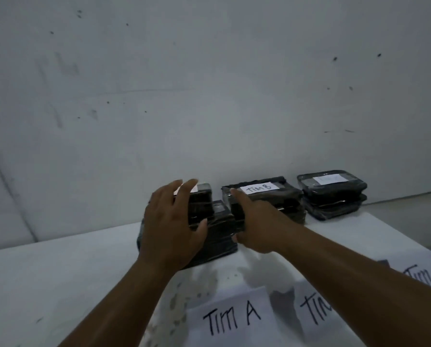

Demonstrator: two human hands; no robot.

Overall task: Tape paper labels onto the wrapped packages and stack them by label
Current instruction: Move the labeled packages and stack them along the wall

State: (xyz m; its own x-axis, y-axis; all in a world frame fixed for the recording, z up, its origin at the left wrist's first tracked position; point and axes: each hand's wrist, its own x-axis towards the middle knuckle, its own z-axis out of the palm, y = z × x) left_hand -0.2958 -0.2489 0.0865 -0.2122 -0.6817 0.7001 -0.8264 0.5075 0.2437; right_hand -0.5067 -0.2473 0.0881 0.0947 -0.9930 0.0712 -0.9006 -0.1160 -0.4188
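While both hands bracket the left stack (204, 226) at frame centre, the left hand (170, 221) lies spread over its top package and the right hand (252, 226) presses flat-fingered on the side nearest the middle stack (267, 201).

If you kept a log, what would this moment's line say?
left hand and right hand on left stack | middle stack labelled TIM B | right stack untouched
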